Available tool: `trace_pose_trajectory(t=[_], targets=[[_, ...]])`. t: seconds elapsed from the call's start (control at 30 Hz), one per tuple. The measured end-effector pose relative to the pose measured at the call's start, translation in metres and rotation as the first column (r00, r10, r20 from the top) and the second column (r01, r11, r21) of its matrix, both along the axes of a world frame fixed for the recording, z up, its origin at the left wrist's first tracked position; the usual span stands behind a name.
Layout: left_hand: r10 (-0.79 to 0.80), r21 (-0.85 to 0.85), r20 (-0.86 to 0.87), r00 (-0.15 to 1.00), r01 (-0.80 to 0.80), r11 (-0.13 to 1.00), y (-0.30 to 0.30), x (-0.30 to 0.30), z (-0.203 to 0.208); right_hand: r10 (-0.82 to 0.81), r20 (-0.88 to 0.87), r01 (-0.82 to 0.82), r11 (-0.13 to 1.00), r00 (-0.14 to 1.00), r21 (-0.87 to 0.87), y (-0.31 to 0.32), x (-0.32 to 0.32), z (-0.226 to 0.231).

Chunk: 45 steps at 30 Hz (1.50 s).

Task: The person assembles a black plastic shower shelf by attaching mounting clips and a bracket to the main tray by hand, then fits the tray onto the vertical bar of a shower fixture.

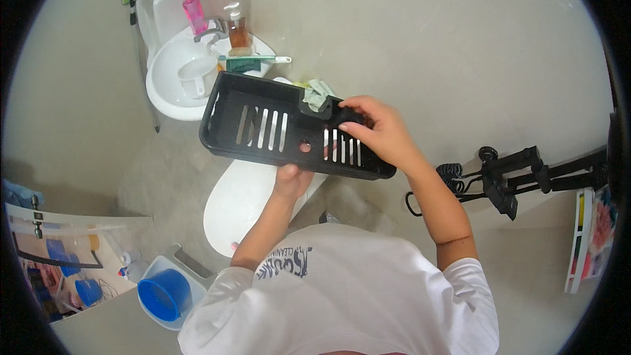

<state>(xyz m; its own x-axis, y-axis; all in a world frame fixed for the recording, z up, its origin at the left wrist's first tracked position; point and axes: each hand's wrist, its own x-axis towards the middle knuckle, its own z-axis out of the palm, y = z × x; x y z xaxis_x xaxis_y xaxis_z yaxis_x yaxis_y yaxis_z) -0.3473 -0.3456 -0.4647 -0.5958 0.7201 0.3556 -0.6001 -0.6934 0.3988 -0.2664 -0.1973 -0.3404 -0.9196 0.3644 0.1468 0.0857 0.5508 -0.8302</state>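
A black plastic bathroom shelf tray (263, 141), with two rows of slots and a round hole, is held tilted in front of me. My left hand (292, 181) is closed on its near side, with most fingers hidden underneath. At the far right part of the tray, my right hand (376, 128) is closed with thumb and fingers about the dark far rim; I cannot make out whether something else is between them. Beside the tray's rim notch shows a crumpled pale green cloth (318, 94). Through the slots, lighter surfaces show.
A white sink (161, 82) holds a white dipper (197, 77). On its ledge are a pink pump bottle (194, 13), an amber pump bottle (237, 29) and a brush (263, 59). A white toilet (236, 204) stands below the tray. Black fixtures (509, 177) jut out right; a blue bucket (164, 294) sits lower left.
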Motion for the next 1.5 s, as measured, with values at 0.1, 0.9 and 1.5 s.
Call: trace_pose_trajectory(t=[0.1, 0.9, 1.5], targets=[[-0.088, 0.065, -0.066, 0.994, 0.093, 0.994, 0.012, -0.002, 0.013, -0.066, -0.070, 0.054, 0.986, 0.995, -0.156, 0.014, 0.023, 0.027], [-0.581, 0.194, -0.157, 0.799, 0.602, 0.775, 0.134, 0.102, 0.096, -0.506, -0.196, 0.475, 0.861, 0.840, -0.183, 0.049, 0.205, 0.135], [-0.671, 0.469, -0.513, 0.536, 0.829, 0.304, 0.256, 0.293, 0.406, -0.481, -0.781, 0.912, 0.301, 0.398, 0.280, 0.049, 0.394, 0.420]])
